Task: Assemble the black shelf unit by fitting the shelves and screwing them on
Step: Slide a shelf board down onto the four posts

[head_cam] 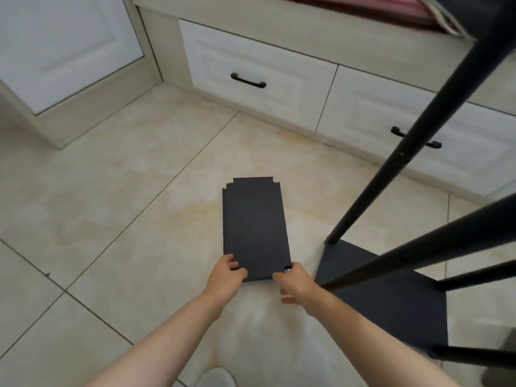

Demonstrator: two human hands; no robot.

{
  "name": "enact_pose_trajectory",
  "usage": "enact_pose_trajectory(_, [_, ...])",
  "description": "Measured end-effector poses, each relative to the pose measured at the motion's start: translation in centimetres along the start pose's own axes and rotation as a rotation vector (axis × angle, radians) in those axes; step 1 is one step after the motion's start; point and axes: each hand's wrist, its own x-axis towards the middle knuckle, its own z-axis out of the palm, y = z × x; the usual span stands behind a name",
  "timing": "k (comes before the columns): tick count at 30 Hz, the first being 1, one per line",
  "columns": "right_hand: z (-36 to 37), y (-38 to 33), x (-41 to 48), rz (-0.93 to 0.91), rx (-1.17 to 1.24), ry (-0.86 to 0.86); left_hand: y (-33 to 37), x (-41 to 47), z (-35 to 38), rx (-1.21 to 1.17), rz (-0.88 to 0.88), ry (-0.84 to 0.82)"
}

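My left hand (227, 270) and right hand (293, 283) each grip a near corner of a loose black shelf (254, 227) on the floor (111, 191); the frame (391, 169) just beside it carries at least one fitted shelf (391, 308); I judge most fitting and screwing remains.

Two flat black rectangular shelf boards: the loose board (255, 227) and a second board (391, 305) right of it. Four round black metal poles (399, 157) (402, 259) (474, 276) (474, 356) stand right of the loose board. Beyond it sit two white drawer fronts (259, 51) (363, 107), each with one black bar handle (248, 80) (396, 131). Two bare hands (226, 275) (293, 280) grip its near edge.
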Motion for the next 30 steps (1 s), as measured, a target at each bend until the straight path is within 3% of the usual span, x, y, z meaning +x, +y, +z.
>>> enact_pose_trajectory(8, [0.1,0.1,-0.6,0.039,0.293,0.038,0.2,-0.3,0.2,-0.158,-0.074,0.196])
enact_pose_trajectory(16, [-0.5,0.1,-2.3,0.069,0.490,-0.006,0.6,-0.6,-1.5,-0.202,-0.213,0.029])
enact_pose_trajectory(30, [-2.4,-5.8,-11.7,-0.037,0.805,-0.183,3.8,-7.3,-5.8,-0.611,-0.075,-0.108])
